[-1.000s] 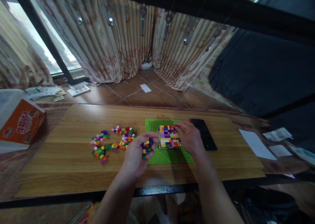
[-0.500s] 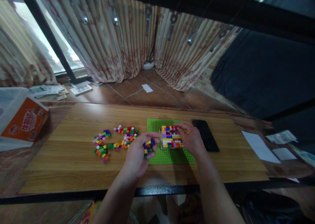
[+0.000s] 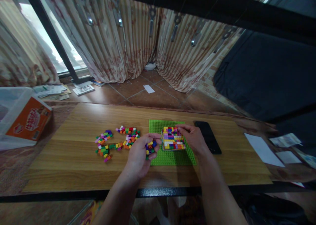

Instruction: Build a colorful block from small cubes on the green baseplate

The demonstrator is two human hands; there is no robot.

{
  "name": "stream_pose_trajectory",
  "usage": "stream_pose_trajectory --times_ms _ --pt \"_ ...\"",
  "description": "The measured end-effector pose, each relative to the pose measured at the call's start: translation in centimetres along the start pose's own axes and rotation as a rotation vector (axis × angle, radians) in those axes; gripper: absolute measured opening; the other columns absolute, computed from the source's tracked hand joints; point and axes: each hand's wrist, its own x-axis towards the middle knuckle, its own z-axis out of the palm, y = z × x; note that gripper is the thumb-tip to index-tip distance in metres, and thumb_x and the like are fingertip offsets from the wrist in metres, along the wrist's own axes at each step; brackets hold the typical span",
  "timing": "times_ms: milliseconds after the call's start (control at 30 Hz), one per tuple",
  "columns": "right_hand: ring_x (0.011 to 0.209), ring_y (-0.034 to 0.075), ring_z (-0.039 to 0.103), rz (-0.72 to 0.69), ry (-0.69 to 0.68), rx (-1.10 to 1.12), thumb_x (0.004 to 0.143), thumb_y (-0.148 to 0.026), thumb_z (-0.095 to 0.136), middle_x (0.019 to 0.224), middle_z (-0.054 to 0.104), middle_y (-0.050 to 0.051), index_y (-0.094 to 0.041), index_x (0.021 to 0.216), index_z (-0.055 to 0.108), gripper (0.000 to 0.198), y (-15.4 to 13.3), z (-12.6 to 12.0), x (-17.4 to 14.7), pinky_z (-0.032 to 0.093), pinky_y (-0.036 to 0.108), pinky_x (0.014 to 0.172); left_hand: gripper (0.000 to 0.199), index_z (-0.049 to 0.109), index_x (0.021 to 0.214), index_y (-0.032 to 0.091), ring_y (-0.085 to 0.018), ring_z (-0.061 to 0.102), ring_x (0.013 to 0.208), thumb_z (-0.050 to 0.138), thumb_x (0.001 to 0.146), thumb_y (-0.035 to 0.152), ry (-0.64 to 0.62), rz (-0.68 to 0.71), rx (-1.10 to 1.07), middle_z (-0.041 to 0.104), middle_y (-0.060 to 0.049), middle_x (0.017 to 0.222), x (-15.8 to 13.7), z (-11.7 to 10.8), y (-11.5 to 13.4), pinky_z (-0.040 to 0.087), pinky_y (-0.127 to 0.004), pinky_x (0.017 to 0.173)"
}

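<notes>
A block built of many-coloured toy bricks rises from the green baseplate. My right hand is at its right side, fingertips on the top right edge; whether a loose brick is between them is hidden. Several loose bricks lie cupped in the palm of my left hand, held left of the block, with its fingers curled round them and its fingertips close to the block's left side. More loose bricks are spread on the table to the left of that hand.
A black phone-like slab lies right of the baseplate on the wooden table. Beyond the table's left end stands a clear plastic bin with an orange label. White paper sheets lie off to the right.
The fingers of my right hand have shifted slightly along the block's top right edge. My left hand keeps its cupped hold on the bricks. The whole view has shifted a little.
</notes>
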Motion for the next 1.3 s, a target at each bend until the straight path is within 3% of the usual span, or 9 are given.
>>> stream_pose_trajectory --times_ms 567,667,767,967,1133,1300 --pt "0.084 0.023 0.069 -0.035 -0.027 -0.036 0.074 -0.040 0.067 0.091 0.077 0.008 -0.018 0.092 0.076 0.030 0.5 -0.2 -0.1 0.053 0.037 0.077 0.018 0.066 0.080 0.007 -0.007 0.048 0.049 0.050 0.077 0.015 0.030 0.016 -0.082 0.059 -0.005 0.068 0.1 0.5 0.0 0.023 -0.015 0.035" --pt "0.087 0.022 0.068 -0.134 0.046 -0.068 0.079 -0.039 0.065 0.098 0.075 0.008 -0.019 0.099 0.075 0.030 -0.2 -0.3 -0.6 0.053 0.036 0.077 0.018 0.064 0.078 0.007 -0.008 0.050 0.050 0.049 0.079 0.016 0.042 0.009 -0.111 0.060 -0.007 0.068 0.1 0.6 0.1 0.023 -0.016 0.034" --pt "0.090 0.021 0.066 -0.330 0.155 -0.130 0.083 -0.036 0.062 0.096 0.073 0.006 -0.020 0.092 0.075 0.022 -2.4 0.0 -1.9 0.050 0.036 0.083 0.018 0.064 0.079 0.007 -0.009 0.051 0.050 0.048 0.079 0.016 0.066 0.004 -0.112 0.062 -0.008 0.069 0.2 0.6 0.0 0.024 -0.016 0.035" --pt "0.093 0.019 0.063 -0.469 -0.148 -0.224 0.087 -0.031 0.063 0.095 0.070 0.003 -0.025 0.091 0.074 0.013 -7.3 2.4 -5.2 0.049 0.034 0.083 0.019 0.065 0.081 0.011 -0.009 0.052 0.048 0.052 0.077 0.022 0.074 0.059 -0.008 0.062 -0.005 0.067 0.4 0.5 -0.5 0.021 -0.016 0.035" --pt "0.101 0.022 0.058 -0.481 -0.255 -0.486 0.085 -0.026 0.064 0.101 0.066 0.004 -0.026 0.095 0.073 0.013 -7.6 4.1 -6.2 0.043 0.041 0.090 0.019 0.068 0.080 0.015 -0.011 0.050 0.053 0.054 0.074 0.027 0.136 0.131 0.121 0.062 -0.005 0.071 0.6 0.1 -1.1 0.021 -0.017 0.038" --pt "0.098 0.022 0.056 -0.486 -0.291 -0.572 0.085 -0.021 0.063 0.098 0.065 0.004 -0.024 0.091 0.072 0.012 -7.3 4.5 -6.3 0.043 0.042 0.090 0.015 0.070 0.076 0.018 -0.016 0.054 0.064 0.058 0.073 0.028 0.227 0.143 0.246 0.063 -0.006 0.074 0.7 -0.4 -1.6 0.028 -0.020 0.043"
